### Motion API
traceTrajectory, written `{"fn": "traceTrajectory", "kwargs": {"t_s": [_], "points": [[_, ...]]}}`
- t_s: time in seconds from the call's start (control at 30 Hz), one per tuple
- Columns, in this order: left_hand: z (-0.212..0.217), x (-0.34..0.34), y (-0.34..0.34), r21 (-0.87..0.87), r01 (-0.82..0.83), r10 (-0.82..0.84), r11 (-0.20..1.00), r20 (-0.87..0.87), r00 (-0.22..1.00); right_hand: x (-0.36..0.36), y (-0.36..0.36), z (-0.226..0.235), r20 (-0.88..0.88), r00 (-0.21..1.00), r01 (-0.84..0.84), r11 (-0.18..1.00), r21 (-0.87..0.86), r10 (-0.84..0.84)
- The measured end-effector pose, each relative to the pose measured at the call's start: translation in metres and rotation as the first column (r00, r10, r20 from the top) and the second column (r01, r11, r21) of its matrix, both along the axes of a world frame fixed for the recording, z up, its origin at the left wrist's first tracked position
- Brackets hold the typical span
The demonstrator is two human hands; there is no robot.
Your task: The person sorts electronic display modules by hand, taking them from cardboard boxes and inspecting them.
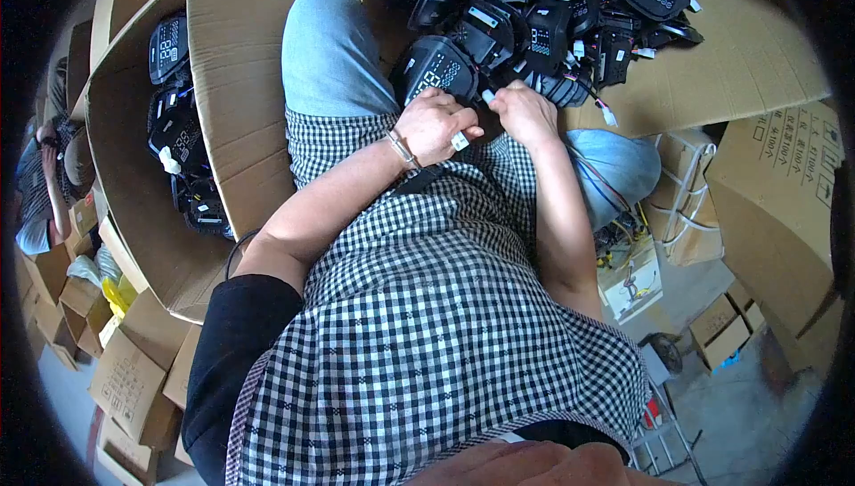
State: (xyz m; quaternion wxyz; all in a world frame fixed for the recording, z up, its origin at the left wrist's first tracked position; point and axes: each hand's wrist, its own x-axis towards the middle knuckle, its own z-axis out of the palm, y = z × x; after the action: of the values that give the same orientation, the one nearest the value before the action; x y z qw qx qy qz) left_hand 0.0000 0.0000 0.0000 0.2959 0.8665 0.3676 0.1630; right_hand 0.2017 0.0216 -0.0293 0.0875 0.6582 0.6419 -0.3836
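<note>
The person sits with both hands close together above the lap, just below a heap of black displays (pixel 508 36) with wires and white plugs among them. The left hand (pixel 436 130) is curled narrow, knuckles up, with a small white tag (pixel 460 140) showing beside its bent fingers; how firmly it grips anything I cannot tell, since the fingertips are hidden. The right hand (pixel 525 114) is closed, thumb and finger brought together on a white plug (pixel 488 95), just right of the left hand. The nearest display (pixel 436 67) lies tilted directly above the left hand, at the lower left edge of the heap, its dark face turned up. The heap is beside a wide cardboard flap (pixel 757 49) that spreads to the right. 1 loose plug (pixel 608 116) hangs on wires over the flap's lower edge, above the right knee (pixel 614 170). A metal bracelet (pixel 403 149) circles the left wrist, and a black-and-white checked apron (pixel 401 308) covers the body down to the jeans (pixel 334 49). Left of the left leg stands an open cardboard box (pixel 240 85) with more displays inside. At the far left, 1 other person (pixel 49 174) is near smaller boxes and a yellow bag (pixel 116 297).
</note>
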Motion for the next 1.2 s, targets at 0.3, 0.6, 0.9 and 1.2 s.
{"fn": "traceTrajectory", "kwargs": {"t_s": [0.3,0.6,0.9,1.2], "points": [[0.010,-0.002,0.015,0.045,-0.131,0.115,0.990,0.266,0.957,0.025,0.012,0.100,-0.117,0.990,0.048,0.592,0.804,0.079],[0.012,-0.003,0.017,-0.230,0.094,0.009,0.969,0.411,0.912,-0.007,-0.022,0.092,-0.413,0.764,-0.192,0.787,0.587,0.495],[0.011,0.002,0.020,-0.306,-0.028,0.156,0.952,0.403,0.902,0.010,-0.080,0.079,-0.648,0.570,0.660,0.751,-0.006,-0.506],[0.006,0.003,0.016,-0.115,-0.115,0.150,0.987,0.371,0.916,0.011,-0.060,0.086,-0.679,0.534,0.497,0.837,-0.229,-0.503]]}}
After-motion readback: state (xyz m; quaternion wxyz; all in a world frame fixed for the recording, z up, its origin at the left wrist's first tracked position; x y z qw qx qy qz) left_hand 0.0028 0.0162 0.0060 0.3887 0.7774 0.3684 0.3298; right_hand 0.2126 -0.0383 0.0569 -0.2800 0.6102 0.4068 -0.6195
